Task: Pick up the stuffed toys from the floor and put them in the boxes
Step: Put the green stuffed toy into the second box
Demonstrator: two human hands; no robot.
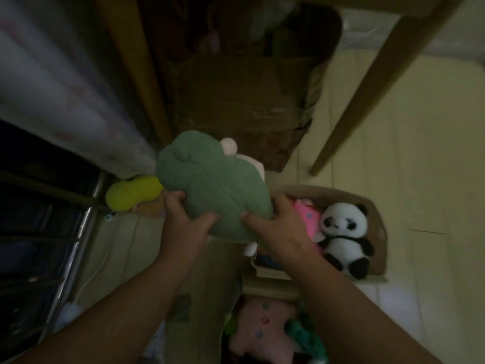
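Observation:
A big green stuffed toy (210,182) with white and pink parts is held up in mid-frame. My left hand (183,222) grips its lower left edge and my right hand (278,224) grips its lower right edge. Just right of it an open cardboard box (378,219) holds a panda toy (343,232) and a bright pink toy (308,219). A nearer box (204,298) below my arms holds a pale pink toy (259,329) and a teal spotted toy (307,337). A yellow-green toy (131,193) lies on the floor to the left.
A large closed cardboard box (236,101) stands under a wooden table, whose legs (367,95) slant across the top. A pale curtain (65,95) and a metal rack (78,232) fill the left side. Light floor tiles (420,153) spread to the right.

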